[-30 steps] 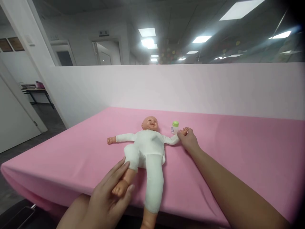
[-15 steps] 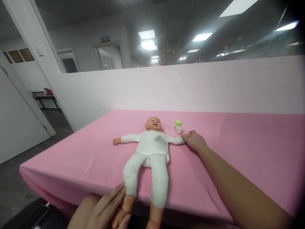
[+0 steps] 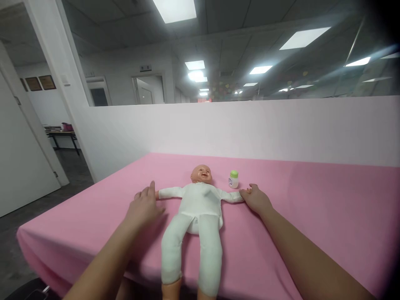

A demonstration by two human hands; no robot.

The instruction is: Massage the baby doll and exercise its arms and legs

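Observation:
A baby doll in a white cloth suit lies on its back, head away from me, arms spread out to both sides. My right hand is closed around the doll's hand at the right, with its small fingers partly showing. On the left, my left hand is at the doll's other hand, fingers apart and thumb stretched out. It covers most of that doll hand; whether they touch I cannot tell. Beside the doll's head stands a small clear bottle with a green cap.
Pink cloth covers the table, and the doll's feet reach its front edge. A low white wall with glass above it runs along the back. To the left are a white door and a distant desk.
My left hand has let go of the doll's lower leg and moved up to the doll's hand on the left. My right hand keeps its hold. The camera view has tilted up slightly.

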